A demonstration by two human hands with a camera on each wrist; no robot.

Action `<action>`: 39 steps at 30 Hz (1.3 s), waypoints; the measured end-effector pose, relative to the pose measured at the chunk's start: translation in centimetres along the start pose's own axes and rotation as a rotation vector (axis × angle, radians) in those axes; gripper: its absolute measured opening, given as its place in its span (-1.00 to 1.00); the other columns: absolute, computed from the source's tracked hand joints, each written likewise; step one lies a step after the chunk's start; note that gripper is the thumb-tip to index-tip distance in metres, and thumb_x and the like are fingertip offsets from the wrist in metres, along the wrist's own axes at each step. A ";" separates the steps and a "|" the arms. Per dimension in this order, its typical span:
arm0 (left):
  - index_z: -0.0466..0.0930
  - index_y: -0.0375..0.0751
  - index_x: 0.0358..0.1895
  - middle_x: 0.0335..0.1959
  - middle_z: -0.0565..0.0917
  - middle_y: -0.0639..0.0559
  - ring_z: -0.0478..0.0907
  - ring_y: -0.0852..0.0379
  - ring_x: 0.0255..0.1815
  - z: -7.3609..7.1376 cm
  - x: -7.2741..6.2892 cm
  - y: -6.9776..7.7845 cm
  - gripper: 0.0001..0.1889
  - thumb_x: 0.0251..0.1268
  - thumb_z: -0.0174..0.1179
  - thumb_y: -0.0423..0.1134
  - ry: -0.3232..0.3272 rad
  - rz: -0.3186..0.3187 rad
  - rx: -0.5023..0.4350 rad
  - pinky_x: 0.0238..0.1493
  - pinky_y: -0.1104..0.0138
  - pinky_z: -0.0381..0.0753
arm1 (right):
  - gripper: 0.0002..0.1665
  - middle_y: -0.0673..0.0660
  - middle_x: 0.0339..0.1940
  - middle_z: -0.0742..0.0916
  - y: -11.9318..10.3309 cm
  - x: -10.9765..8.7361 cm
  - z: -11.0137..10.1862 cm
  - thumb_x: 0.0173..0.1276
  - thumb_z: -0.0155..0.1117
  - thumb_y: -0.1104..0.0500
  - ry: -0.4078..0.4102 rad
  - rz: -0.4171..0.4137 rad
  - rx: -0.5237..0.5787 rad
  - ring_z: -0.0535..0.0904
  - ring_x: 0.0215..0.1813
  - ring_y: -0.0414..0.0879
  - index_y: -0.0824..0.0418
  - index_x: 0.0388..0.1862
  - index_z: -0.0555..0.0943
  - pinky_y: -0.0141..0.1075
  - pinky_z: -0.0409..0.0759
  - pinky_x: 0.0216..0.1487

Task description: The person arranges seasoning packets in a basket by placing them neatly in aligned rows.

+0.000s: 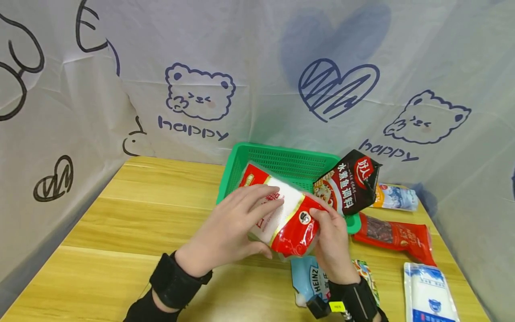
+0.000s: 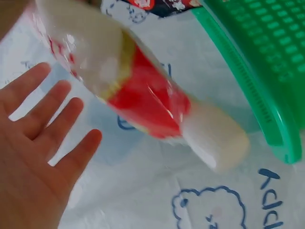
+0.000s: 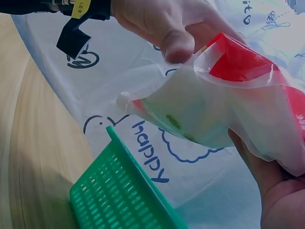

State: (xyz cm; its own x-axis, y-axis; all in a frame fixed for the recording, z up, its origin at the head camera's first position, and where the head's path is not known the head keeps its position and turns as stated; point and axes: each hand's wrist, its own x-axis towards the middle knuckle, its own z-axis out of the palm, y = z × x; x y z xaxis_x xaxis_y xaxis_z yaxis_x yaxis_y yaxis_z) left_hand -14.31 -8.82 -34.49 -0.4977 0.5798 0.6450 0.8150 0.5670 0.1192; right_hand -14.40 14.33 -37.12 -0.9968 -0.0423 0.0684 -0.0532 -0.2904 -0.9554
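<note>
A plump red-and-white plastic food packet (image 1: 295, 232) is held over the near side of the green basket (image 1: 229, 174) in the head view. My right hand (image 1: 334, 241) grips the packet's right end, thumb on top and fingers behind it. Above the packet's left part, my left hand (image 1: 237, 223) reaches across with its fingers straight. The left wrist view has the left hand (image 2: 38, 148) spread beside the packet (image 2: 152, 100). From the right wrist, the packet's pale underside (image 3: 200, 114) shows, with the right hand (image 3: 281, 200) supporting it from below.
A black seasoning sachet (image 1: 350, 183) leans on the basket's right end. Right of it lie a blue-and-orange pouch (image 1: 396, 197), a long red packet (image 1: 394, 235) and a white-and-blue packet (image 1: 430, 295). A light-blue Heinz pack (image 1: 307, 277) and a colourful packet (image 1: 366, 273) lie near the right wrist.
</note>
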 end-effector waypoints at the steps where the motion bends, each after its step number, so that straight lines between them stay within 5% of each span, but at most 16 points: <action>1: 0.54 -0.20 0.35 0.40 0.50 -0.14 0.42 -0.08 0.42 -0.2 -0.1 -0.3 -0.01 -0.24 0.71 0.15 0.011 -0.011 -0.028 0.44 0.03 0.46 | -0.53 0.15 0.19 0.65 -0.1 0.0 0.0 0.65 -0.09 0.21 -0.005 -0.003 0.005 0.70 0.06 -0.04 0.31 0.41 0.49 -0.19 0.76 0.00; 7: 0.42 -0.29 0.45 0.49 0.40 -0.16 0.38 -0.09 0.46 -0.8 -0.5 -2.0 -0.10 0.06 0.62 -0.01 0.112 -0.161 -0.127 0.31 0.01 0.59 | -0.58 0.16 0.14 0.67 -0.2 -0.2 -0.3 0.65 -0.06 0.21 -0.025 -0.016 0.039 0.73 0.00 -0.03 0.11 0.31 0.62 -0.18 0.78 -0.07; 12: 0.29 -0.30 0.52 0.52 0.35 -0.15 0.40 -0.11 0.42 -0.7 -0.8 -3.0 -0.20 0.30 0.46 -0.13 0.168 -0.416 -0.282 0.19 -0.01 0.68 | -0.59 0.13 0.13 0.67 -0.1 -0.2 -0.5 0.66 -0.06 0.20 -0.068 -0.039 0.062 0.71 0.02 -0.05 0.05 0.28 0.65 -0.19 0.77 -0.05; 16: 0.18 -0.23 0.58 0.54 0.33 -0.11 0.42 -0.17 0.42 -0.6 -1.1 -3.8 -0.20 0.41 0.35 -0.07 0.088 -0.635 -0.532 0.29 -0.10 0.57 | -0.60 0.10 0.14 0.66 -0.2 -0.4 -0.7 0.67 -0.06 0.17 -0.066 -0.037 0.069 0.69 0.07 -0.07 0.00 0.26 0.67 -0.23 0.76 -0.04; 20: 0.09 -0.19 0.63 0.57 0.29 -0.14 0.42 -0.25 0.41 -0.4 -1.3 -4.4 -0.17 0.45 0.29 -0.02 -0.032 -0.766 -0.762 0.21 -0.08 0.65 | -0.60 0.09 0.14 0.67 -0.2 -0.5 -0.7 0.66 -0.07 0.19 -0.063 -0.051 0.093 0.70 0.05 -0.08 0.00 0.24 0.67 -0.22 0.77 -0.04; 26: 0.08 -0.24 0.62 0.47 0.40 -0.23 0.54 -0.22 0.26 0.2 -1.3 -4.8 -0.20 0.49 0.26 -0.09 -0.095 -0.805 -0.991 0.08 0.05 0.74 | -0.58 0.09 0.15 0.65 -0.2 -0.5 -0.8 0.67 -0.10 0.20 -0.112 -0.081 0.117 0.70 0.06 -0.09 0.00 0.26 0.66 -0.24 0.76 -0.04; 33: 0.33 -0.28 0.44 0.15 0.64 -0.24 0.65 -0.09 0.02 0.6 -1.3 -4.7 -0.45 0.52 0.23 -0.17 -0.091 -0.793 -1.048 0.01 0.12 0.75 | -0.58 0.08 0.14 0.67 -0.1 -0.5 -0.8 0.65 -0.08 0.21 -0.086 -0.074 0.122 0.69 0.06 -0.10 0.00 0.24 0.67 -0.24 0.76 -0.03; 39: 0.42 -0.32 0.33 0.08 0.69 -0.24 0.69 -0.10 -0.03 0.6 -1.2 -4.6 -0.53 0.49 0.27 -0.23 -0.033 -0.797 -1.091 -0.03 0.11 0.77 | -0.57 0.09 0.13 0.66 0.0 -0.3 -0.9 0.65 -0.10 0.22 -0.096 -0.082 0.127 0.70 0.04 -0.10 0.03 0.26 0.65 -0.20 0.77 -0.04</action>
State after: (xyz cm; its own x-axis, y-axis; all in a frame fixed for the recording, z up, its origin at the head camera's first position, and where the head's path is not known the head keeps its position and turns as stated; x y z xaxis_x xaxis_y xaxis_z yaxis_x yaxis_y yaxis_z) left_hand -17.63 -11.82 -36.26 -0.9362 0.3361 0.1032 0.1139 0.0124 0.9934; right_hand -14.16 15.19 -37.43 -0.9788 -0.1030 0.1771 -0.1195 -0.4149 -0.9020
